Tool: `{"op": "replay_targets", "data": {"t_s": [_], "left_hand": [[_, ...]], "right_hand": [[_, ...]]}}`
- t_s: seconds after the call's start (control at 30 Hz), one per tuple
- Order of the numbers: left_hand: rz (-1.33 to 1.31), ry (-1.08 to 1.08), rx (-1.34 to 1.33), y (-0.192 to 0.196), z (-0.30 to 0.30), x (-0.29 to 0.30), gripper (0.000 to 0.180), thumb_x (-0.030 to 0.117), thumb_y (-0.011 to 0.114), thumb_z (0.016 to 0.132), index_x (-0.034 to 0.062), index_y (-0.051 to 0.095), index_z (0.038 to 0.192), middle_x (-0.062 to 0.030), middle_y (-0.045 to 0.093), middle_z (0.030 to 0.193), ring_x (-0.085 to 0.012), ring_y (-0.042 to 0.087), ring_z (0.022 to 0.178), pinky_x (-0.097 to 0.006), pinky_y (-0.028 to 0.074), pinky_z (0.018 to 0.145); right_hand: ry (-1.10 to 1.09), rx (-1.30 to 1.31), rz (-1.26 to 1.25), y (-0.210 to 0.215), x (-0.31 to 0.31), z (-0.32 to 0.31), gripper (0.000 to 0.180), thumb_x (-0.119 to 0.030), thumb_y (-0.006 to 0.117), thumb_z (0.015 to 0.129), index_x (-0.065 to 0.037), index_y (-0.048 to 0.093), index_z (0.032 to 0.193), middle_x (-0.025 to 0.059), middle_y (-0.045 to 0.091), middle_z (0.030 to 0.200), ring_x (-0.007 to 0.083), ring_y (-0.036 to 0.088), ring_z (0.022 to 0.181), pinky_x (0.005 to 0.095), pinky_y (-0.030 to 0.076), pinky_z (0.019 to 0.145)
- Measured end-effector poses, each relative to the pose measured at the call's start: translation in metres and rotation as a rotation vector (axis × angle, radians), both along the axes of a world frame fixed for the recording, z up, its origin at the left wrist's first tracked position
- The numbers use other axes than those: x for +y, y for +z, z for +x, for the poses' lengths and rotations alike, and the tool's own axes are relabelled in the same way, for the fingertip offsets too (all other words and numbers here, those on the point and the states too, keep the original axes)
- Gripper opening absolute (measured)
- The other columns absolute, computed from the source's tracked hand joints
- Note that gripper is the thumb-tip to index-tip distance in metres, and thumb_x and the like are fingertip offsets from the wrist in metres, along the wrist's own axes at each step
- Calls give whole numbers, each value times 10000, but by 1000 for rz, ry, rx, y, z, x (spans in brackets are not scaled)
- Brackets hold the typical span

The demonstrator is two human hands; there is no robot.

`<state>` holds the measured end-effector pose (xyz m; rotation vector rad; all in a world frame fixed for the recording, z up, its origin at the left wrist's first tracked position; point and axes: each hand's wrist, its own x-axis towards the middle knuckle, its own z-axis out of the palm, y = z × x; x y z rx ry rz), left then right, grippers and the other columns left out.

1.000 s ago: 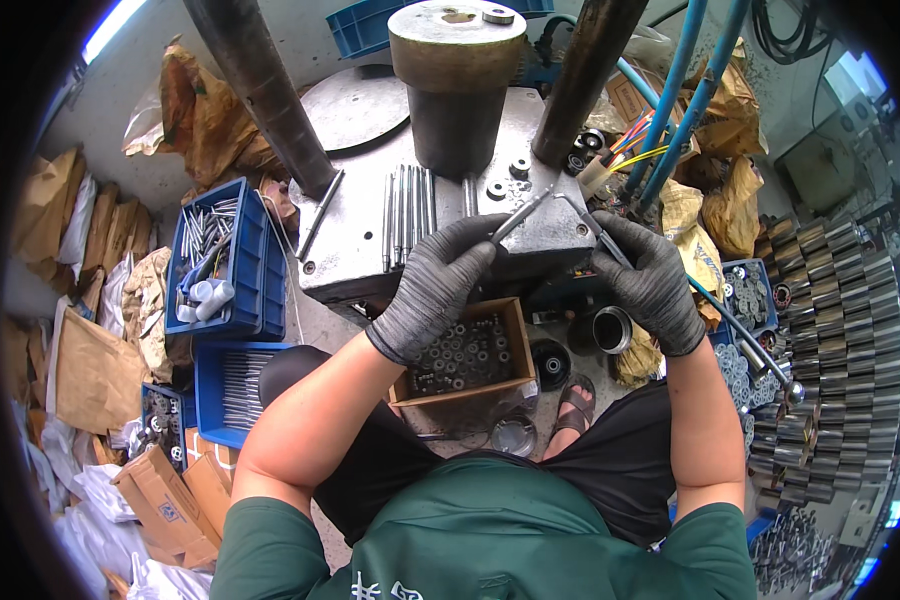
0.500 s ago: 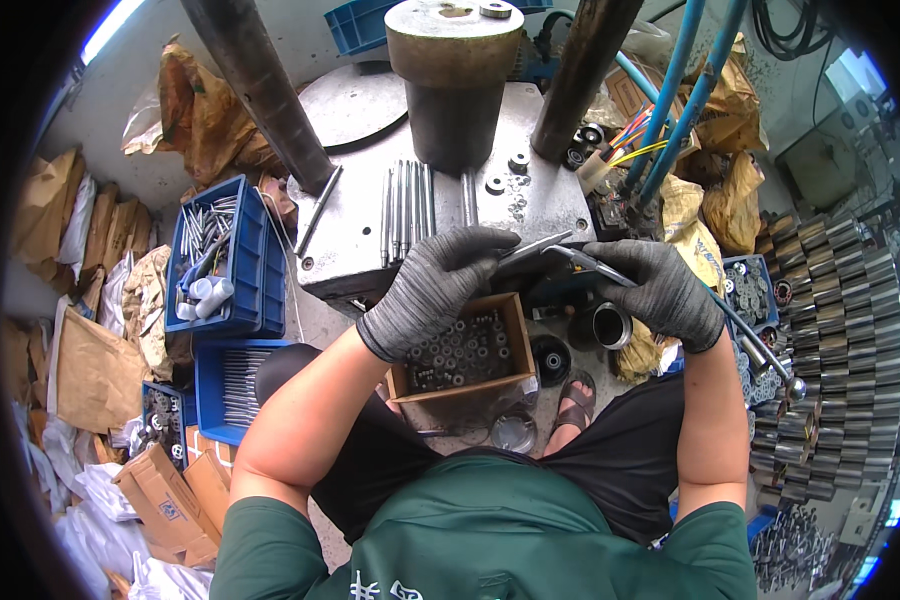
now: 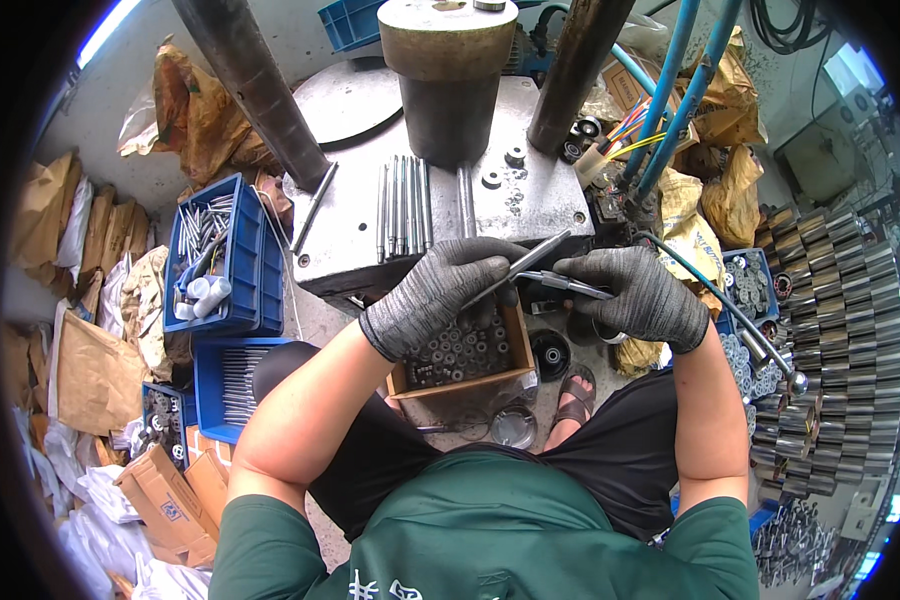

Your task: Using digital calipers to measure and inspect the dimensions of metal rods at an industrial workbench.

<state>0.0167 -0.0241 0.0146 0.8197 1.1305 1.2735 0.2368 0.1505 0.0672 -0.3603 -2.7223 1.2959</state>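
Both hands wear grey knit gloves and meet above the wooden box. My left hand [image 3: 432,297] is closed round a slim metal rod [image 3: 548,246], whose tapered end points up and to the right. My right hand [image 3: 648,297] grips a thin silver metal piece [image 3: 568,283] with a stepped tip; its exact kind is unclear. That tip lies against or very close to the rod. Several similar metal rods [image 3: 402,210] lie side by side on the press table [image 3: 355,225] beyond. Below the hands, the wooden box [image 3: 460,390] holds small metal rings and bushings.
A thick steel column [image 3: 445,110] and two dark posts rise from the table. Blue crates [image 3: 260,260] with rods and parts stand left, near cardboard [image 3: 175,500]. On the right are blue hoses [image 3: 670,110], a ball-ended lever [image 3: 796,382] and stacked metal cylinders [image 3: 820,350].
The rod in my left hand has tilted more steeply. My right hand has moved slightly left and down, bringing its metal piece level against or near the rod.
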Motion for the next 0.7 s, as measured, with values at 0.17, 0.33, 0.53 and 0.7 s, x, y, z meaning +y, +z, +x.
{"op": "replay_targets", "data": {"t_s": [0.17, 0.33, 0.53, 0.7], "left_hand": [[-18, -54, -200, 3, -2, 1, 482, 229, 612, 1021, -56, 541, 1404, -88, 706, 855, -87, 585, 535, -185, 466, 500], [-10, -81, -392, 7, -2, -2, 515, 212, 600, 1016, -83, 500, 1426, -100, 711, 861, -82, 582, 514, -176, 456, 473], [32, -9, -601, -2, -8, -1, 480, 294, 549, 1046, -50, 542, 1381, -141, 702, 835, -158, 614, 499, -221, 457, 402], [43, 19, -558, 6, -16, -4, 492, 289, 549, 1043, -49, 517, 1399, -114, 699, 828, -150, 586, 469, -222, 427, 380]], "right_hand": [[57, -73, 41, 4, 3, -1, 423, -82, 797, 839, -34, 707, 1249, 169, 754, 1068, 270, 737, 969, 348, 570, 886], [39, 23, 64, -8, 4, -4, 470, -69, 785, 839, -45, 682, 1298, 155, 726, 1153, 215, 709, 1003, 334, 559, 898], [58, 70, -130, -25, -3, -10, 555, -99, 772, 882, -23, 588, 1399, 92, 696, 1222, 115, 628, 1078, 312, 535, 953], [-20, -31, -741, -20, -12, -11, 539, -109, 761, 889, -7, 577, 1385, 71, 702, 1140, 159, 655, 1056, 334, 520, 986]]}}
